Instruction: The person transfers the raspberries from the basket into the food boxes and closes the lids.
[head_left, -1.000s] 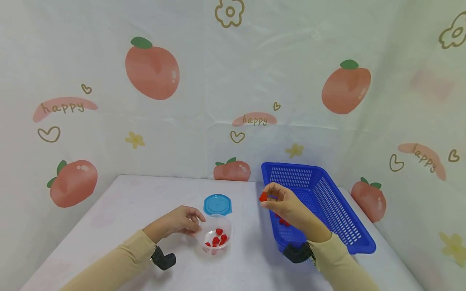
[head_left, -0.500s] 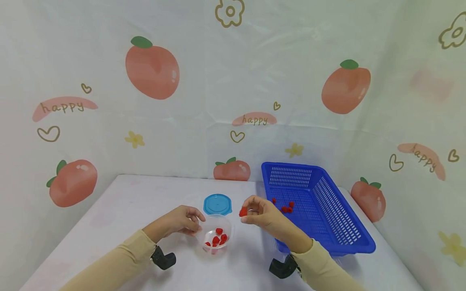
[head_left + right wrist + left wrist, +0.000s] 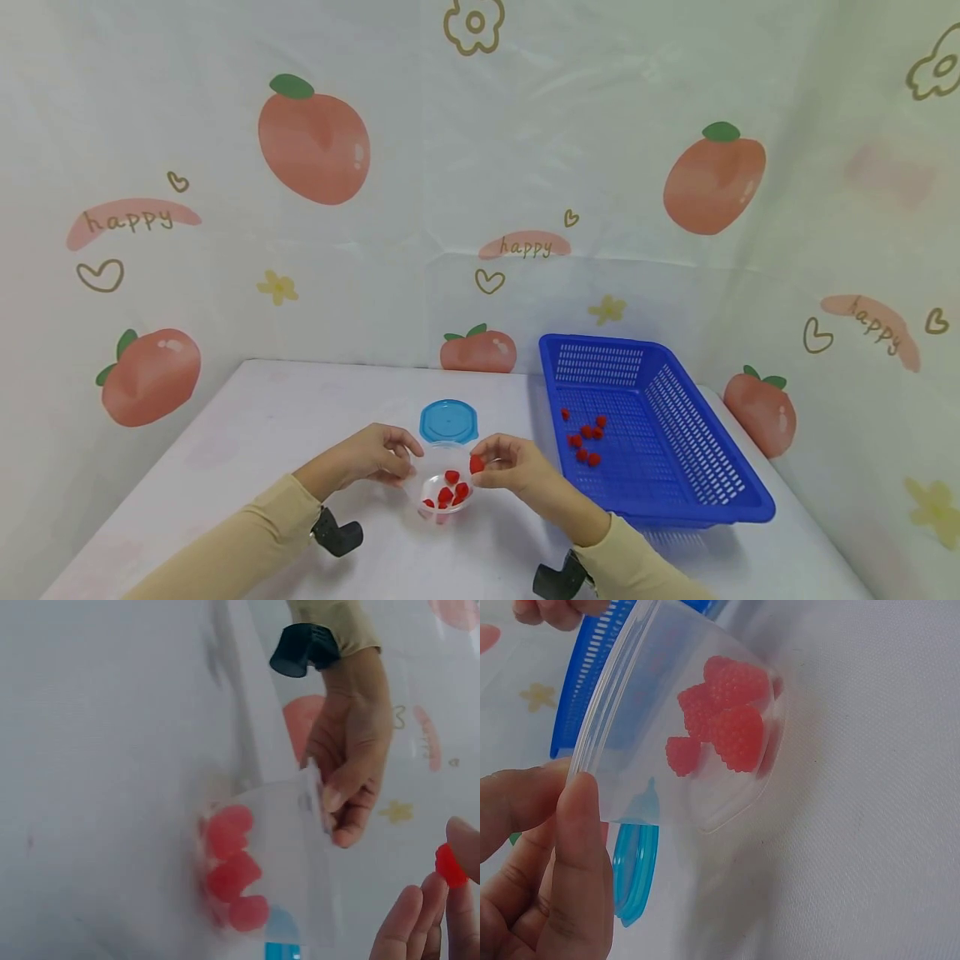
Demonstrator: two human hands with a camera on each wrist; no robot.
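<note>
My left hand [image 3: 378, 454] pinches the rim of a clear plastic tub [image 3: 637, 780] from its left side. Several red raspberries [image 3: 739, 735] lie at the bottom of the tub. Between the thumb and fingers of my right hand [image 3: 517, 473] is one more raspberry [image 3: 451, 866], held at the tub's right rim in the head view. The right wrist view shows this raspberry apart from those in the tub.
On the right stands a blue plastic basket [image 3: 675, 467] with several raspberries [image 3: 587, 432] on its floor. Just behind the tub a blue lid [image 3: 448, 421] lies on the white table [image 3: 315, 392]. A printed cloth [image 3: 420, 167] hangs behind.
From over the basket, my right hand has moved left and down to the tub with its raspberry. The basket's raspberries are uncovered. My left hand and the tub stay put.
</note>
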